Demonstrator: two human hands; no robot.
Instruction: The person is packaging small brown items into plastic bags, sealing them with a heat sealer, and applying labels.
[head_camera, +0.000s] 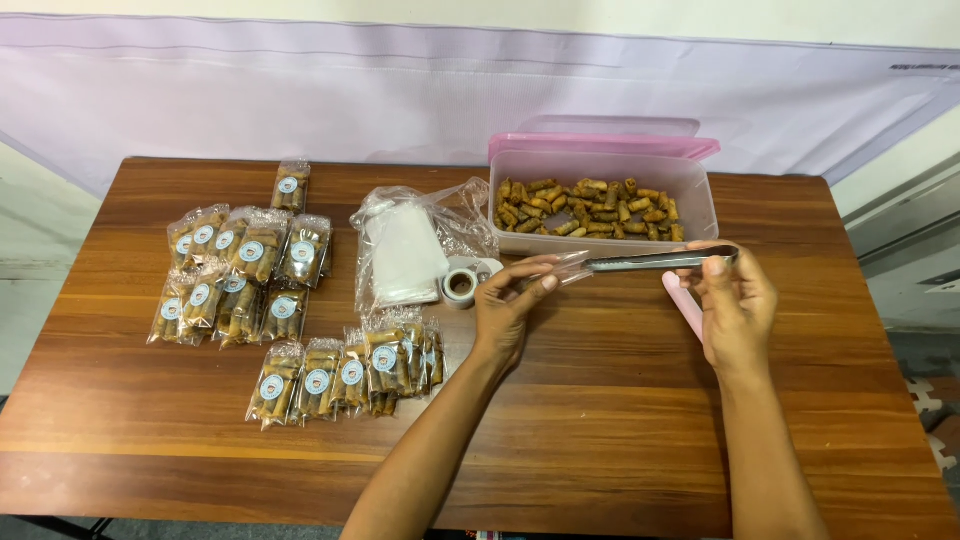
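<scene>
Two bare forearms reach up from the bottom edge over a brown wooden table (600, 430). At the left hand (508, 305) the thumb and forefinger are pinched on the mouth of a small clear plastic bag (560, 268), and the other fingers are curled loosely beneath. The right hand (738, 305) grips a pair of metal tongs (655, 261) near their hinge end, fingers pressed together around them; the tongs lie nearly level and their tips point left, into the opening of the bag. A pink strip-shaped object (683, 303) lies on the table just beside the right hand.

Just behind the hands stands a translucent rectangular container (600, 170) filled with small brown fried rolls (585, 207), its pink lid (600, 145) propped behind it. To the left of the container lies a crumpled clear bag holding a stack of empty pouches (405, 250), with a small roll of tape (460, 285) just beside the left hand's fingertips.

Farther left, filled and sealed packets (240, 275) with round blue-and-white stickers lie in groups, a second row of packets (350, 370) sits nearer the left forearm, and a single packet (290, 185) rests apart toward the table's far edge.
</scene>
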